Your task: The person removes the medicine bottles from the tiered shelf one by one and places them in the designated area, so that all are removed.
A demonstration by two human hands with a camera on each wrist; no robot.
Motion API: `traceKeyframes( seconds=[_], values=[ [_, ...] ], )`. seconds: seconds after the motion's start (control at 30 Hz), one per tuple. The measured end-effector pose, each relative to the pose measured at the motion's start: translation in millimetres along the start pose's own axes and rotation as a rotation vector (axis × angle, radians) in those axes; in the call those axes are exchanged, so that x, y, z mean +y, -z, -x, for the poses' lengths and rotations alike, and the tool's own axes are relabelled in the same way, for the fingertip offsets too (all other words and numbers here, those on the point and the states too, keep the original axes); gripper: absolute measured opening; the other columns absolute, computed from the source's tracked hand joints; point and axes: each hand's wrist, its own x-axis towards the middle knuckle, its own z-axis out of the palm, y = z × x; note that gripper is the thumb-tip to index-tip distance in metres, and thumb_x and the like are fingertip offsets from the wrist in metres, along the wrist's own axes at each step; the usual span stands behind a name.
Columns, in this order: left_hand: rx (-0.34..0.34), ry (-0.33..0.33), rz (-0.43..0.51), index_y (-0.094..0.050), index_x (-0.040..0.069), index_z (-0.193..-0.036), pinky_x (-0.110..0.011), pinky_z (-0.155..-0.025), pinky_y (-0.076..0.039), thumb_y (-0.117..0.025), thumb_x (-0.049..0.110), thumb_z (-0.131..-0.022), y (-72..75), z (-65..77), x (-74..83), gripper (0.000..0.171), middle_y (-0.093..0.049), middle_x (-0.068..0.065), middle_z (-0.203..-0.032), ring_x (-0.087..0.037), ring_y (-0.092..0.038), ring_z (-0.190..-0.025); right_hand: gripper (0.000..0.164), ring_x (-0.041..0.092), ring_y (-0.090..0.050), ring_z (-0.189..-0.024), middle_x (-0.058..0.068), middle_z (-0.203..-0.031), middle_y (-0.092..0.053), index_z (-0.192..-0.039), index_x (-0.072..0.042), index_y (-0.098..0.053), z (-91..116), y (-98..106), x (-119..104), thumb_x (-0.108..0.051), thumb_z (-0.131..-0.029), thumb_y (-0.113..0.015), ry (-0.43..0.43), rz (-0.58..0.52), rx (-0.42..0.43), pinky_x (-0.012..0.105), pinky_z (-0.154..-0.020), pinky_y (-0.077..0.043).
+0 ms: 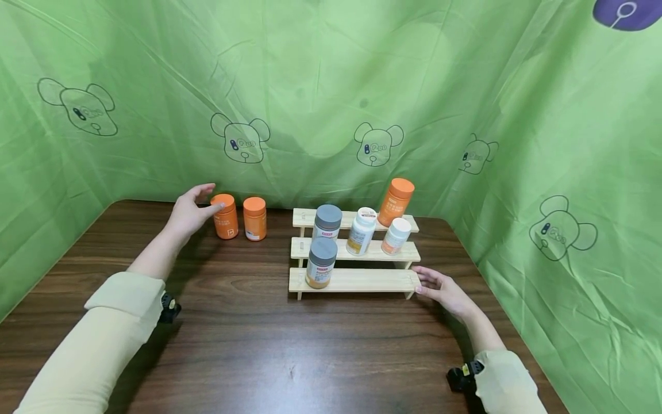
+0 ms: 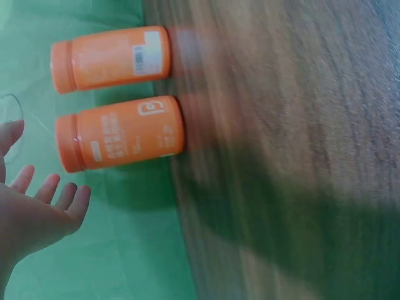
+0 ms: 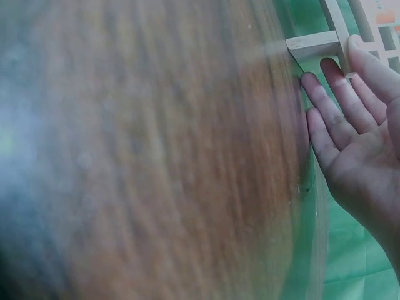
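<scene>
In the head view, my left hand (image 1: 188,214) is beside an orange bottle (image 1: 226,218) at the back left, its thumb over the lid's edge. The left wrist view shows the fingers spread and apart from that bottle (image 2: 125,134). A second orange bottle (image 1: 255,219) stands just to its right. My right hand (image 1: 446,294) holds the right end of a three-step wooden rack (image 1: 372,280) at the lowest step, thumb in front and fingers behind. In the right wrist view, the thumb (image 3: 369,65) lies against the board's end.
On the rack stand two grey-lidded bottles (image 1: 320,264), a white bottle (image 1: 361,233), a smaller white bottle (image 1: 396,237) and a tall orange bottle (image 1: 396,202) at the top right. Green cloth (image 1: 310,86) hangs behind and beside the brown wooden table (image 1: 258,345).
</scene>
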Motion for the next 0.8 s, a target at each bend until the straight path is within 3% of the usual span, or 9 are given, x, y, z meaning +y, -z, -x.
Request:
traceKeyframes(
  seconds=[0.23, 0.47, 0.8],
  values=[
    [-0.047, 0.009, 0.028, -0.027, 0.011, -0.149, -0.056, -0.106, -0.031, -0.064, 0.032, -0.09, -2.0, 4.1, 19.4, 0.072, -0.032, -0.018, -0.15, -0.038, -0.028, -0.137, 0.059, 0.008, -0.054, -0.109, 0.028, -0.132, -0.048, -0.141, 0.002, -0.037, -0.2, 0.1, -0.1, -0.012, -0.09, -0.064, -0.004, 0.005, 0.0, 0.019, -0.086, -0.049],
    [-0.099, 0.022, 0.028, -0.027, 0.016, -0.149, -0.056, -0.108, -0.028, -0.065, 0.048, -0.085, -2.4, 11.0, 40.8, 0.081, -0.032, -0.014, -0.151, -0.036, -0.026, -0.139, 0.059, 0.009, -0.054, -0.108, 0.028, -0.132, -0.047, -0.141, 0.002, -0.037, -0.1, 0.6, -0.3, -0.012, -0.09, -0.064, -0.012, 0.008, 0.005, 0.019, -0.086, -0.049],
    [-0.119, -0.007, 0.077, -0.034, 0.017, -0.146, -0.052, -0.109, -0.029, -0.066, 0.045, -0.085, -3.0, 25.6, 77.3, 0.074, -0.038, -0.011, -0.148, -0.031, -0.031, -0.137, 0.059, 0.01, -0.053, -0.11, 0.027, -0.132, -0.048, -0.141, 0.001, -0.037, -0.4, 0.6, 0.9, -0.014, -0.091, -0.063, -0.018, 0.016, 0.003, 0.019, -0.086, -0.048]
  ],
)
